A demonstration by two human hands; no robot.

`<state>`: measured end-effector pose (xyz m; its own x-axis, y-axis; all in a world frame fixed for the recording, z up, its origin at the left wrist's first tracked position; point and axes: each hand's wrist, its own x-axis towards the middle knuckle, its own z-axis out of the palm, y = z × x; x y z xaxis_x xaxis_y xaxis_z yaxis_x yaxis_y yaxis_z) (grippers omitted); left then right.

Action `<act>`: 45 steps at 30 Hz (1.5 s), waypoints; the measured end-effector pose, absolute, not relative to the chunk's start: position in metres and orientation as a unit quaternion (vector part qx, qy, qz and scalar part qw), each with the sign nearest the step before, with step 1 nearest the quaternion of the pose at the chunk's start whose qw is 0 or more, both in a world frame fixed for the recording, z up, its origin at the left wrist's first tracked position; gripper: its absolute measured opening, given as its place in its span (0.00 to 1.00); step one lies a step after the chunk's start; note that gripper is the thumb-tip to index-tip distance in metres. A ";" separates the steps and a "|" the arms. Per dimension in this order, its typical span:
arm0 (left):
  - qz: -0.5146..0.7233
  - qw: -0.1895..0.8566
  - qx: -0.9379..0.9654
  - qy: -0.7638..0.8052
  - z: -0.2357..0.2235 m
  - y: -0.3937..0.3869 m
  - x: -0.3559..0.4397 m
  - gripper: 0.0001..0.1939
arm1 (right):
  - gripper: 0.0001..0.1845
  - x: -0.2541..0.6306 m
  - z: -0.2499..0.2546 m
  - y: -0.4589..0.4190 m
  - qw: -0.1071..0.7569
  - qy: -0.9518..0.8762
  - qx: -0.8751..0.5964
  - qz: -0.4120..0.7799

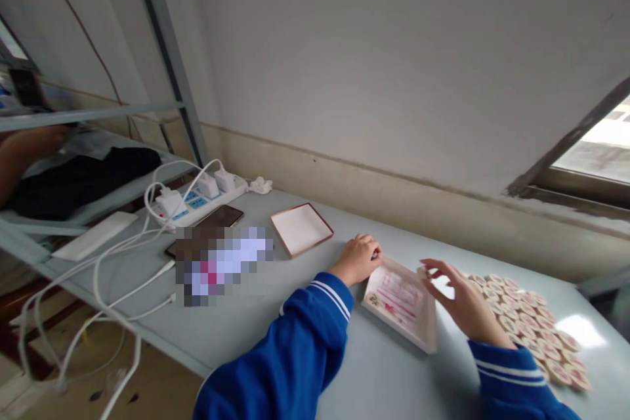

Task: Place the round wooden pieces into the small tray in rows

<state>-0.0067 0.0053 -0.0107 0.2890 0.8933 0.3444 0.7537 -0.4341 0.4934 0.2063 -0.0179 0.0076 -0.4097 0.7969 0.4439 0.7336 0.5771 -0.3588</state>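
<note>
A shallow white box (401, 305) with red print inside lies on the grey table (275, 335). My left hand (358, 258) rests curled on the box's far left corner, fingers closed over its edge. My right hand (461, 302) hovers at the box's right side, fingers apart, thumb and forefinger near a round wooden game piece (422, 272) at the rim. Many round wooden pieces (534, 328) with red and dark characters lie spread on the table to the right of that hand. Both my sleeves are blue with white stripes.
A red-edged box lid (301, 228) lies upturned left of the box. Further left are a dark phone (219, 216), a power strip (199, 200) with white chargers and loose cables (113, 275), and a blurred patch. Another person's arm (27, 151) shows at far left behind a metal frame.
</note>
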 end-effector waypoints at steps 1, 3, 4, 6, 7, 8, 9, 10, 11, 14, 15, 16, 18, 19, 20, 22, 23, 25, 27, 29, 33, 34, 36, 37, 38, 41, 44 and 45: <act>0.290 0.118 0.795 0.519 -0.011 0.005 -0.007 0.07 | 0.19 0.219 0.004 -0.014 0.297 -0.827 -0.477 0.024; 0.284 0.115 0.797 0.520 -0.010 0.005 -0.007 0.07 | 0.20 0.241 -0.003 -0.011 0.257 -0.823 -0.505 -0.031; 0.283 0.113 0.798 0.520 -0.010 0.005 -0.007 0.07 | 0.20 0.250 -0.005 -0.011 0.231 -0.820 -0.519 -0.068; 0.283 0.111 0.798 0.520 -0.010 0.004 -0.007 0.07 | 0.20 0.263 -0.007 -0.015 0.182 -0.810 -0.540 -0.138; 0.284 0.111 0.798 0.521 -0.009 0.004 -0.007 0.07 | 0.19 0.267 -0.006 -0.018 0.163 -0.804 -0.548 -0.165; 0.284 0.111 0.797 0.521 -0.009 0.004 -0.007 0.07 | 0.19 0.270 -0.004 -0.020 0.149 -0.800 -0.552 -0.182; 0.284 0.112 0.797 0.521 -0.009 0.004 -0.007 0.07 | 0.18 0.271 -0.001 -0.022 0.140 -0.798 -0.554 -0.190; 0.283 0.113 0.797 0.521 -0.009 0.004 -0.007 0.07 | 0.18 0.270 0.001 -0.023 0.140 -0.797 -0.556 -0.192; 0.283 0.114 0.798 0.520 -0.009 0.004 -0.007 0.07 | 0.18 0.268 0.004 -0.024 0.148 -0.795 -0.557 -0.189; 0.280 0.117 0.798 0.521 -0.008 0.003 -0.008 0.06 | 0.18 0.244 0.010 -0.024 0.220 -0.800 -0.542 -0.135; 0.279 0.118 0.797 0.522 -0.008 0.003 -0.008 0.07 | 0.19 0.231 0.011 -0.025 0.244 -0.813 -0.520 -0.092; 0.280 0.119 0.797 0.523 -0.008 0.003 -0.008 0.07 | 0.18 0.216 0.012 -0.026 0.267 -0.833 -0.483 -0.035; 0.281 0.118 0.795 0.524 -0.008 0.003 -0.008 0.07 | 0.16 0.183 0.013 -0.032 0.245 -0.882 -0.392 0.092; 0.281 0.117 0.794 0.526 -0.008 0.002 -0.008 0.07 | 0.14 0.168 0.012 -0.036 0.220 -0.897 -0.361 0.131; 0.282 0.116 0.792 0.529 -0.008 0.002 -0.008 0.07 | 0.13 0.155 0.011 -0.040 0.203 -0.905 -0.341 0.155; 0.283 0.115 0.790 0.532 -0.007 0.002 -0.008 0.07 | 0.12 0.139 0.008 -0.047 0.184 -0.907 -0.331 0.184; 0.283 0.115 0.789 0.533 -0.007 0.002 -0.008 0.07 | 0.11 0.135 0.006 -0.049 0.183 -0.904 -0.338 0.188; 0.283 0.115 0.791 0.531 -0.007 0.002 -0.007 0.07 | 0.10 0.135 0.003 -0.051 0.185 -0.896 -0.359 0.185; 0.283 0.115 0.791 0.530 -0.007 0.002 -0.007 0.06 | 0.10 0.138 0.002 -0.050 0.183 -0.893 -0.370 0.177; 0.283 0.113 0.790 0.532 -0.007 0.002 -0.007 0.06 | 0.12 0.139 0.001 -0.050 0.175 -0.898 -0.364 0.173; 0.287 0.109 0.790 0.531 -0.007 0.003 -0.006 0.06 | 0.06 0.136 0.002 -0.050 0.184 -0.894 -0.372 0.168; 0.289 0.109 0.790 0.529 -0.007 0.003 -0.006 0.06 | 0.04 0.137 0.003 -0.050 0.199 -0.888 -0.379 0.169; 0.292 0.106 0.793 0.524 -0.006 0.003 -0.006 0.07 | 0.07 0.146 0.007 -0.047 0.250 -0.867 -0.397 0.167; 0.293 0.103 0.794 0.523 -0.006 0.003 -0.007 0.07 | 0.10 0.153 0.009 -0.044 0.279 -0.855 -0.406 0.159; 0.293 0.100 0.795 0.521 -0.007 0.003 -0.007 0.07 | 0.13 0.163 0.012 -0.041 0.303 -0.845 -0.417 0.145; 0.292 0.098 0.798 0.518 -0.007 0.005 -0.007 0.07 | 0.14 0.197 0.016 -0.030 0.322 -0.814 -0.480 0.056; 0.288 0.098 0.800 0.517 -0.008 0.006 -0.007 0.06 | 0.08 0.226 0.016 -0.026 0.258 -0.792 -0.552 -0.036; 0.286 0.097 0.800 0.518 -0.007 0.006 -0.006 0.06 | 0.06 0.232 0.015 -0.027 0.226 -0.792 -0.564 -0.055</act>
<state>-0.0065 0.0063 -0.0072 0.3003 0.8844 0.3574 0.7737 -0.4450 0.4509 0.2319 -0.0265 0.0149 -0.2612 0.8691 0.4201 0.9189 0.3572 -0.1676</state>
